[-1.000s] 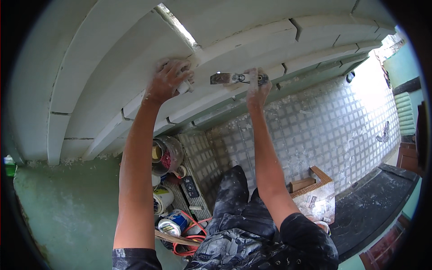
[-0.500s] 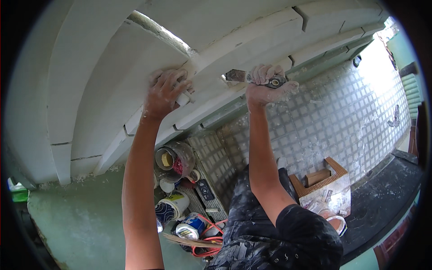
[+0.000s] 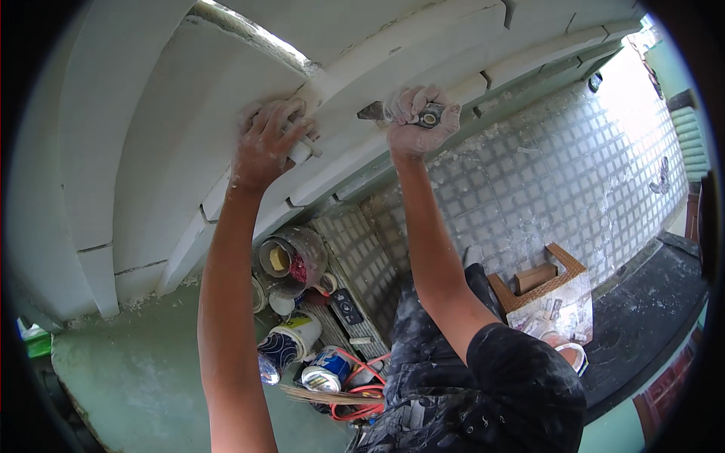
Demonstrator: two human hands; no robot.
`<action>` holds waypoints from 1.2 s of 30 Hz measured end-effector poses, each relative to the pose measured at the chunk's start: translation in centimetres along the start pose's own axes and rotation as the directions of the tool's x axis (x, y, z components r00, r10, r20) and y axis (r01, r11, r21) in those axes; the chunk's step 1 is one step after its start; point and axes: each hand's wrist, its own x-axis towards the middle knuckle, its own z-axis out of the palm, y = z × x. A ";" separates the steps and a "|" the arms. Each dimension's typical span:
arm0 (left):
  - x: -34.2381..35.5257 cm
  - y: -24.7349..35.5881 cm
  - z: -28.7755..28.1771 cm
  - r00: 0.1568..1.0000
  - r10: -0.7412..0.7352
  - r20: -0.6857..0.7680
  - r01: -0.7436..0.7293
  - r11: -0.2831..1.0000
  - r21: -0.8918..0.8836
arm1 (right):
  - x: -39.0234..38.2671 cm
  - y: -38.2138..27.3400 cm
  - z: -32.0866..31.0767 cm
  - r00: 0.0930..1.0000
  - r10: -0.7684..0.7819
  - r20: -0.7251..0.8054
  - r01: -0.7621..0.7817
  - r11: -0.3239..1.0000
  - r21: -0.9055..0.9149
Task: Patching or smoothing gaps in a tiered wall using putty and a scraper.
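Note:
My left hand [image 3: 264, 140], dusted white, is closed on a small white object [image 3: 302, 151] against the white painted woodwork [image 3: 151, 106], beside a raised strip. The object is mostly hidden by my fingers. To its right, my right hand [image 3: 419, 130] is closed round the handle of a scraper with a dark, flat metal blade [image 3: 369, 111]. The blade points left and lies at the white strip, level with my left hand; I cannot tell whether it touches. A narrow bright gap [image 3: 249, 30] runs through the woodwork above my left hand.
Below are stacked pots [image 3: 291, 260], paint buckets [image 3: 325, 370], an orange hose [image 3: 362, 408] and a black switch box [image 3: 346, 306]. A tiled floor [image 3: 529, 196] extends right, with a brown frame [image 3: 547, 272] near a dark ledge [image 3: 642, 317]. A green wall [image 3: 128, 377] is at lower left.
My right hand has risen and turned, its fingers wrapping further round the scraper, then shifted slightly left. My left hand stays on the white object at the strip, and the view has shifted slightly.

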 end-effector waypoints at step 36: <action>-1.3 -0.3 1.2 0.997 0.019 -0.073 -0.024 0.997 -0.067 | -18.6 -19.2 -13.1 0.901 0.241 -0.360 -0.402 0.155 -0.902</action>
